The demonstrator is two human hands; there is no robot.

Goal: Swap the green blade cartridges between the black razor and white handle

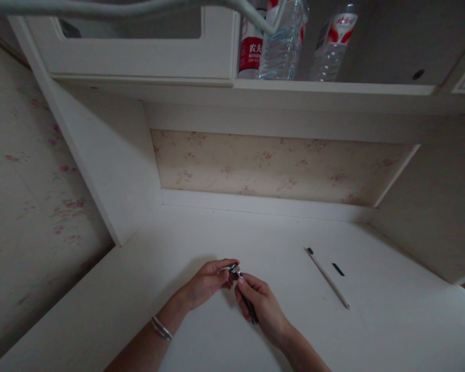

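Observation:
Both my hands meet over the middle of the white desk. My right hand is closed around a dark pen barrel that runs down through its fingers. My left hand pinches the small dark tip part at the pen's upper end with thumb and fingers. A bracelet circles my left wrist. To the right on the desk lie a thin white refill with a dark end and a small dark cap piece, both clear of my hands.
A shelf above the desk carries three plastic water bottles. Flowered wallpaper backs the alcove, and white side panels close it left and right. A grey cable runs across the top.

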